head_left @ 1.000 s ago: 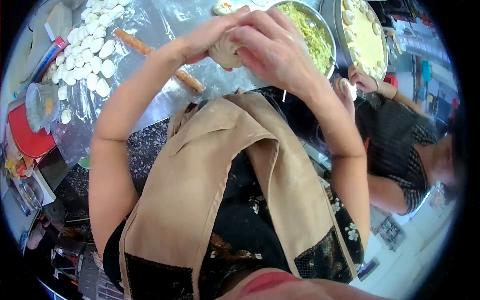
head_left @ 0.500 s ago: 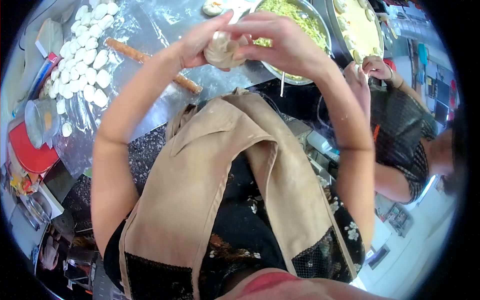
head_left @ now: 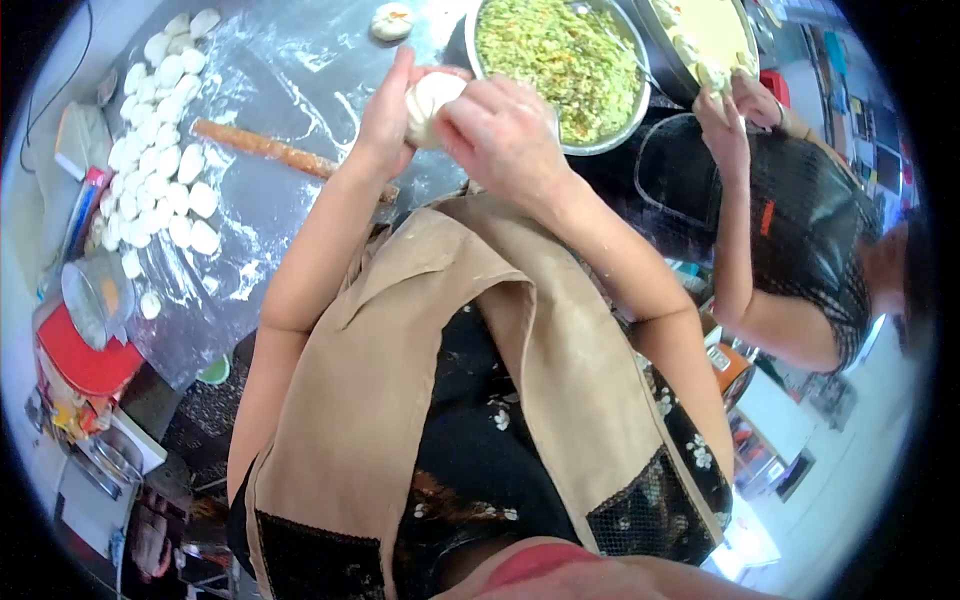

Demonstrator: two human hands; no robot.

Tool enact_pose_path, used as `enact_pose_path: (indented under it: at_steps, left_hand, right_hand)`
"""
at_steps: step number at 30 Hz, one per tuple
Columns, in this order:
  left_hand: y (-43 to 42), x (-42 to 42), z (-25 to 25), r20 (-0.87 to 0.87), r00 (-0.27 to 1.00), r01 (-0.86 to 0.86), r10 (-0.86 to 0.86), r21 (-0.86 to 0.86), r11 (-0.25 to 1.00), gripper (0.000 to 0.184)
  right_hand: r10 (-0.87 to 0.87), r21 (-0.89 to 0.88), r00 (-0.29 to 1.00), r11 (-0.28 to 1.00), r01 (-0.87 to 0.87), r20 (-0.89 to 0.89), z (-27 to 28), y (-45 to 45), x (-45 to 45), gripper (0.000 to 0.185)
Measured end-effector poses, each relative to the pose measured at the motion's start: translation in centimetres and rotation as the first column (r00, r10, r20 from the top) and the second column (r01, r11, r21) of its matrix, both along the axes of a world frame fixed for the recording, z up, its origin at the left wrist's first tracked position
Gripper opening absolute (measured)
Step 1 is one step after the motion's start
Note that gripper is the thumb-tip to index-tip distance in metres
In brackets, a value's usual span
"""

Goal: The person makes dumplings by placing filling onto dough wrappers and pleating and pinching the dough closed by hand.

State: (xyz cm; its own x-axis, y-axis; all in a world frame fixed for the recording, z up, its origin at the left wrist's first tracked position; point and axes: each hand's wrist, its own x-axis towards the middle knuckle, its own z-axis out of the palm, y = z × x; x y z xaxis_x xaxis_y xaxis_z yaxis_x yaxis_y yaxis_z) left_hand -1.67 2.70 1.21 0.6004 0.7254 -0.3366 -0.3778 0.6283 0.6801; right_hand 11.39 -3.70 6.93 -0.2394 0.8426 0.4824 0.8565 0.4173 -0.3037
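A pleated white dough bun sits between my two hands above the table. My left hand cups it from the left side, thumb pointing up. The fingers of my right hand are pinched together against the bun's right side and top. Just beyond my hands lies another filled bun with a bit of orange at its centre. To the right stands a metal bowl of chopped green and orange filling, a utensil handle at its rim. A floury wooden rolling pin lies to the left.
Many flattened dough pieces spread over the left of the floured metal table. A clear plastic tub and a red item stand at its left edge. On the right a co-worker's hands work beside a round tray of buns.
My right hand has come in from the bun's open side and now pinches its top. The bun looks more closed. My view has shifted, showing more of the filling bowl.
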Motion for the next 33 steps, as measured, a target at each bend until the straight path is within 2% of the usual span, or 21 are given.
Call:
enact_pose_path:
  at_steps: [2,3,4,6,7,8,10,11,15,17,18,19,20,21,22,24,28,30,33]
  left_hand:
    - [-1.3,-0.5,0.6,-0.11,0.993,0.017,-0.041,-0.203,0.979,0.056]
    - [-1.7,-0.6,0.2,-0.127,0.991,0.02,-0.05,-0.232,0.973,0.052]
    - [-2.0,-0.7,-0.1,-0.126,0.99,0.038,-0.069,-0.235,0.971,0.052]
    - [-2.2,-0.9,-0.5,-0.107,0.987,0.081,-0.119,-0.308,0.948,0.051]
    - [-2.2,-0.9,-0.6,-0.116,0.984,0.082,-0.135,-0.377,0.922,0.052]
    - [-2.5,-1.0,-0.5,-0.113,0.983,0.093,-0.145,-0.377,0.922,0.052]
    - [-2.6,-1.1,-0.3,-0.017,0.977,0.179,-0.211,-0.464,0.868,0.051]
    - [-2.6,-0.9,-0.2,-0.017,0.973,0.194,-0.23,-0.474,0.859,0.052]
    - [-2.7,0.3,0.2,0.055,0.964,0.248,-0.26,-0.535,0.807,0.051]
    - [-2.3,1.3,0.3,0.114,0.968,0.244,-0.225,-0.649,0.721,0.054]
    - [-1.9,1.4,0.2,0.116,0.964,0.254,-0.238,-0.657,0.71,0.054]
    - [-1.4,1.5,0.1,0.153,0.944,0.326,-0.293,-0.569,0.755,0.056]
    - [-1.0,1.7,0.2,0.187,0.92,0.392,-0.346,-0.474,0.788,0.057]
    - [-0.7,2.1,0.5,0.11,0.947,0.314,-0.302,-0.512,0.8,0.06]
    - [-0.7,2.4,0.4,0.109,0.945,0.318,-0.307,-0.515,0.796,0.06]
    - [-0.3,2.6,0.1,0.119,0.961,0.276,-0.251,-0.517,0.81,0.059]
    - [-0.6,2.2,0.7,0.103,0.968,0.248,-0.227,-0.509,0.824,0.058]
    - [-0.8,2.0,1.0,0.089,0.972,0.232,-0.218,-0.525,0.819,0.057]
    - [-0.9,1.8,0.9,0.08,0.972,0.228,-0.22,-0.537,0.812,0.058]
  right_hand:
    - [0.093,-0.104,0.996,0.99,-0.094,-0.013,0.4,-0.7,0.1,0.011]
    - [0.113,-0.124,0.993,0.987,-0.106,0.047,-0.3,-0.9,0.1,0.014]
    - [0.095,-0.127,0.994,0.988,-0.088,0.047,-0.7,-1.0,0.2,0.014]
    - [0.201,-0.102,0.972,0.977,-0.189,0.122,-1.0,-1.0,0.4,0.013]
    - [0.232,-0.13,0.962,0.968,-0.214,0.146,-0.8,-1.2,0.6,0.009]
    - [0.222,-0.13,0.964,0.97,-0.203,0.148,-0.3,-1.6,0.8,0.009]
    - [0.285,-0.264,0.958,0.928,-0.265,0.042,0.8,-1.7,1.2,0.006]
    - [0.301,-0.253,0.953,0.925,-0.282,0.038,0.8,-1.7,1.5,0.005]
    - [0.249,-0.204,0.961,0.953,-0.222,0.118,0.7,-2.1,1.7,0.007]
    - [0.148,-0.254,0.988,0.955,-0.153,-0.04,1.8,-2.4,2.7,0.01]
    - [0.133,-0.264,0.99,0.954,-0.14,-0.043,1.8,-2.6,3.3,0.01]
    - [-0.196,-0.349,0.911,0.935,0.062,-0.363,1.5,-2.9,4.1,0.011]
    - [-0.494,-0.486,0.639,0.849,0.208,-0.589,1.1,-3.2,4.8,0.012]
    - [-0.674,-0.608,0.401,0.736,0.296,-0.62,-1.0,-3.0,6.2,0.014]
    - [-0.794,-0.728,0.125,0.598,0.334,-0.595,-4.2,-2.6,8.0,0.016]
    - [-0.779,-0.823,-0.268,0.552,0.133,-0.566,-9.0,-2.2,10.3,0.013]
    - [-0.791,-0.851,-0.321,0.513,0.115,-0.521,-10.0,-0.7,10.3,0.014]
    - [-0.741,-0.852,-0.447,0.513,0.103,-0.501,-10.0,-0.1,10.5,0.013]
    - [-0.728,-0.851,-0.476,0.517,0.092,-0.494,-10.5,0.2,10.5,0.012]
